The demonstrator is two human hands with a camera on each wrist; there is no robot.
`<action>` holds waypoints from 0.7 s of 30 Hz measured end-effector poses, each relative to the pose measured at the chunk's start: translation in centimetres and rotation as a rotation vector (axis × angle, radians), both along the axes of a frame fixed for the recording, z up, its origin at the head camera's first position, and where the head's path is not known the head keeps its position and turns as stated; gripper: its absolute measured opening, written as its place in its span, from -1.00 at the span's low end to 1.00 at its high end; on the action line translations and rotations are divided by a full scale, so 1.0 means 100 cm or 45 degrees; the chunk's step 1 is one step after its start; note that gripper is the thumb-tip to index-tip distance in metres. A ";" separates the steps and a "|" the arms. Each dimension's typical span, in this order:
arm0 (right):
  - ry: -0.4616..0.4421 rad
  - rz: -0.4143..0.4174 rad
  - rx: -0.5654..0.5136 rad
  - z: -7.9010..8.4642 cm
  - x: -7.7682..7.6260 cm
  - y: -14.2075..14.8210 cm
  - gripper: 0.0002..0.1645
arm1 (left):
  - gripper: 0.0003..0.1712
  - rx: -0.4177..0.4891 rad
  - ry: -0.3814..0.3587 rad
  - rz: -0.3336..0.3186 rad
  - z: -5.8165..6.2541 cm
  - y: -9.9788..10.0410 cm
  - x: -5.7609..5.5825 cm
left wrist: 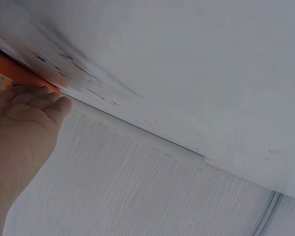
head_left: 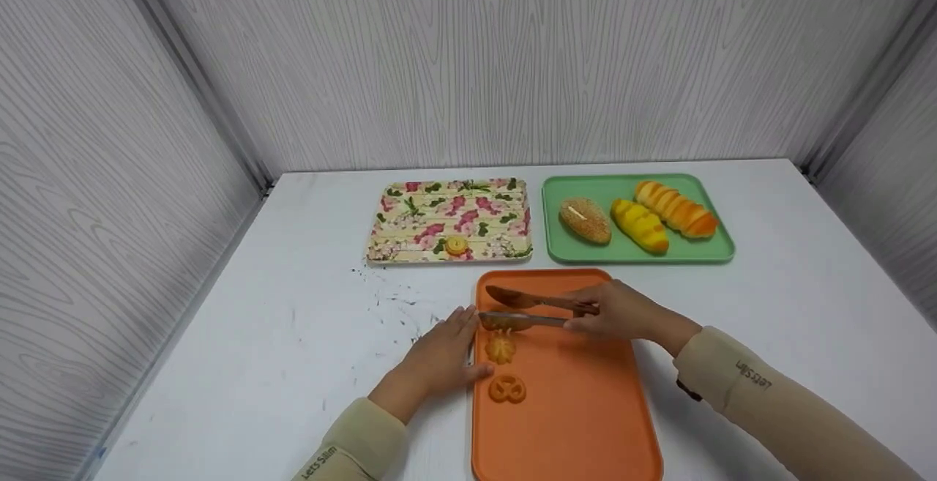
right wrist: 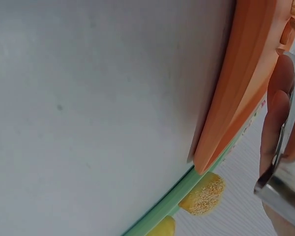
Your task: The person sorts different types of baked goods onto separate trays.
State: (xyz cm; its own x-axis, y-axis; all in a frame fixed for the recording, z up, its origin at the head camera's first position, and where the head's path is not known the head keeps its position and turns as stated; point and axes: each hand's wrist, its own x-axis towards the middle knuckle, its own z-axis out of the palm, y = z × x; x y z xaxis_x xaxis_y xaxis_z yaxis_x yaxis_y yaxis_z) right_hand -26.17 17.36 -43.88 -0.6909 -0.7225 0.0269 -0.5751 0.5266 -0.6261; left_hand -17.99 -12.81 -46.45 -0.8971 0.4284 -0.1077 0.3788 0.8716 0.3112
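Note:
My right hand (head_left: 613,310) grips a pair of metal tongs (head_left: 516,297) over the upper part of the orange tray (head_left: 571,408). The two tong arms are spread apart, and the lower one partly covers a brownish pastry (head_left: 505,325) near the tray's left edge. Below that lie a golden scalloped pastry (head_left: 501,349) and a pretzel-shaped cookie (head_left: 507,389). My left hand (head_left: 443,355) rests along the tray's left side, fingers straight and thumb over the rim. In the left wrist view, its fingertips meet the orange edge.
Behind stands a floral tray (head_left: 410,228) with a small round cookie (head_left: 456,246). A green tray (head_left: 703,252) to its right bears a seeded bun (head_left: 585,220), a yellow bread (head_left: 640,225) and a striped loaf (head_left: 675,209). Wood-grain panels (head_left: 468,64) enclose the white table (head_left: 293,334).

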 end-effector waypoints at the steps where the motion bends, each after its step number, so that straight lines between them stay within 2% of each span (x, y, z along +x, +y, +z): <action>1: 0.010 0.006 0.004 0.000 0.000 0.000 -0.62 | -0.01 -0.001 -0.002 0.001 0.000 0.000 0.000; 11: 0.021 0.051 0.030 0.000 -0.001 0.000 -0.44 | -0.02 -0.001 -0.008 0.014 -0.001 0.001 -0.001; 21: 0.035 0.045 0.003 -0.002 0.001 -0.001 -0.47 | -0.02 -0.010 0.011 0.009 -0.001 0.001 0.000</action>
